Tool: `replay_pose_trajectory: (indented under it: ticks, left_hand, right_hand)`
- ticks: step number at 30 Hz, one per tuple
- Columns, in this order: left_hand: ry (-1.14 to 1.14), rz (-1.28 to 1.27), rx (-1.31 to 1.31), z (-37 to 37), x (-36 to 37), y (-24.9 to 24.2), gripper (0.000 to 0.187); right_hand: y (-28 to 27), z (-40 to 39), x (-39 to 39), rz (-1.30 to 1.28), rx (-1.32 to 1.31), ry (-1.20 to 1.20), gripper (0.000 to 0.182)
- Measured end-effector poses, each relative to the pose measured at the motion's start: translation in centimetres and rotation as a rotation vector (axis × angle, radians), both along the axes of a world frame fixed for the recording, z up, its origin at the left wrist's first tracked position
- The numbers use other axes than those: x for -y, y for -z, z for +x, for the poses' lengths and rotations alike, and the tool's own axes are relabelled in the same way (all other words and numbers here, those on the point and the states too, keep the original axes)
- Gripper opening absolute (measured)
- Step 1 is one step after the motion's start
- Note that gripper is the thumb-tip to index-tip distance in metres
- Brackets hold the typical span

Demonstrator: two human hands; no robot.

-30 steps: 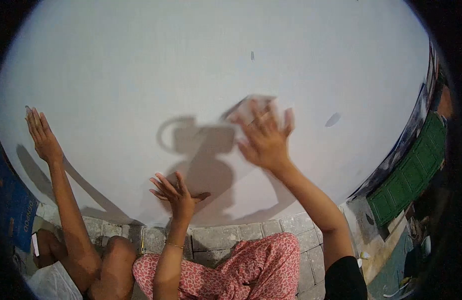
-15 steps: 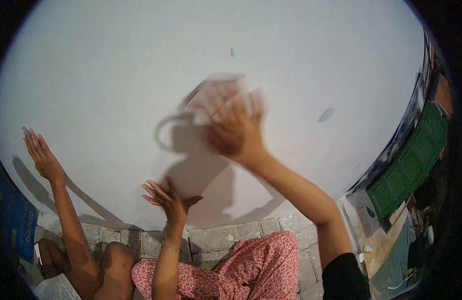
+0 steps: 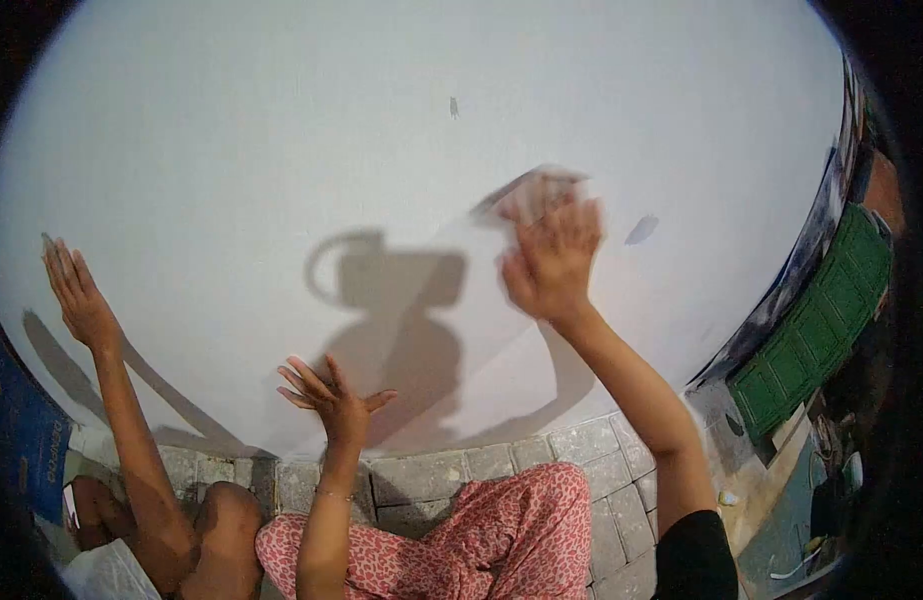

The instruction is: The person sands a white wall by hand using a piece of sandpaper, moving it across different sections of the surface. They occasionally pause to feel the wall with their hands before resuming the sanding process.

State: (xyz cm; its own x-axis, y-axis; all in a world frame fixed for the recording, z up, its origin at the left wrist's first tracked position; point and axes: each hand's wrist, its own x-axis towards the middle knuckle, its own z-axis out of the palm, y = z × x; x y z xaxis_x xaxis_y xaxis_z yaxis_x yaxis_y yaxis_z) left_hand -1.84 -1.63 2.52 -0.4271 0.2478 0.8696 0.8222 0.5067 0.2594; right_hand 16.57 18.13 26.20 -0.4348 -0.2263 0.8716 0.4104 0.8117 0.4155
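My right hand (image 3: 556, 255) presses against the white wall (image 3: 231, 130) with fingers stretched, over a thin pale, pinkish sheet (image 3: 516, 195) with a dark edge. The sheet shows beyond my fingertips, blurred by motion; I cannot tell what it is made of. Low on the wall, my left hand (image 3: 331, 395) is open with its fingers spread and nothing in it. My shadow falls on the wall between my hands.
On the left, another person's hand (image 3: 79, 300) rests on the wall, a small grey mark at its fingertips. Grey marks (image 3: 642, 230) dot the wall. Paving blocks (image 3: 421, 480) run along its foot. A green panel (image 3: 811, 320) leans at right; a blue printed board (image 3: 26, 420) stands at left.
My right hand has slid right across the wall with the pinkish sheet, uncovering the shadow of my head. My left hand has barely moved.
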Motion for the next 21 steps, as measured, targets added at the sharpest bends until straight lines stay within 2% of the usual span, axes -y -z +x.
replay_pose_trajectory:
  ticks: [2,3,6,8,10,11,12,14,16,17,18,20,21]
  left_hand:
    - [0.001,-0.002,-0.009,0.0,0.0,0.1,0.136]
    - [0.000,-0.004,-0.012,0.0,0.0,0.1,0.135]
    - [-0.015,-0.009,-0.027,0.2,0.1,-0.2,0.132]
    - [-0.008,-0.001,-0.034,0.4,0.2,-0.1,0.131]
    - [0.001,0.010,-0.057,0.1,0.3,-0.1,0.130]
    - [0.005,-0.001,-0.070,0.0,0.4,0.1,0.129]
    - [0.008,-0.007,-0.080,-0.1,0.4,0.3,0.127]
    - [0.012,0.000,-0.092,-0.3,0.5,0.5,0.125]
    - [0.018,0.006,-0.086,-0.1,0.6,0.6,0.122]
    - [0.013,-0.007,-0.080,0.0,0.7,0.6,0.121]
    - [0.008,-0.021,-0.077,0.0,0.6,0.7,0.121]
    - [-0.007,-0.006,-0.096,-0.3,0.3,1.1,0.116]
    - [-0.017,-0.031,-0.103,-0.3,0.5,1.4,0.113]
  right_hand:
    - [0.3,0.4,-0.9,0.370,0.376,-0.173,0.051]
    - [-0.3,0.8,-1.2,0.374,0.374,-0.175,0.051]
    - [-3.7,2.1,-1.6,0.123,0.047,0.011,0.050]
    - [-4.4,1.5,-1.3,0.028,-0.173,-0.045,0.051]
    - [-3.5,2.0,-0.8,0.164,0.226,-0.012,0.051]
    - [-3.7,2.1,-1.8,0.349,0.565,-0.048,0.041]
    - [-5.0,2.2,-2.5,0.636,0.757,-0.107,0.041]
    - [-7.9,2.8,-3.0,0.599,0.792,-0.075,0.040]
    - [-12.1,3.5,-2.5,0.458,0.467,0.004,0.041]
    - [-13.0,3.6,-3.1,0.402,0.242,0.046,0.048]
    - [-13.3,3.4,-3.1,0.287,0.094,0.000,0.049]
    - [-11.8,2.7,-2.6,0.256,0.088,0.044,0.049]
    - [-10.4,2.9,-2.6,0.359,0.264,0.032,0.048]
